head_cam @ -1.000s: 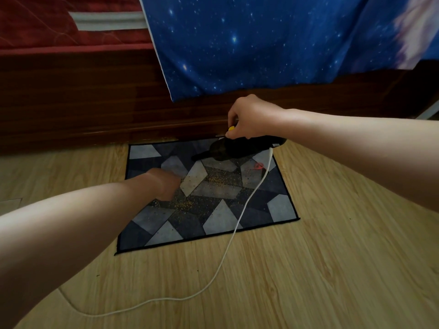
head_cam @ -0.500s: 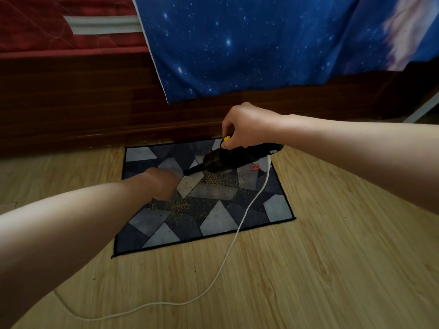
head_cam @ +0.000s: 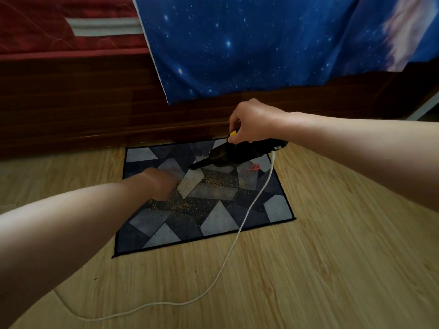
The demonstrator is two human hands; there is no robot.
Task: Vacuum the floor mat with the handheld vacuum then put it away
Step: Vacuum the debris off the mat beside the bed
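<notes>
Black handheld vacuum (head_cam: 240, 156) gripped in my right hand (head_cam: 255, 122), nozzle leftward toward tan crumbs (head_cam: 215, 181) by my left hand (head_cam: 159, 184), fingers unreadable.

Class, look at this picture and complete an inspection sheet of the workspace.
Surface: wooden plank floor.
Job's things: patterned floor mat beside the bed frame; black handheld vacuum over its far part, nozzle pointing left.
Clutter: yellowish crumbs across the mat's middle; small red mark, unidentifiable.
Hands: right hand grips the vacuum; left hand blurred, low over the mat.
Cables: white cord trails from vacuum across mat and floor.
Surroundings: dark bed frame, blue starry sheet, red bedding.
</notes>
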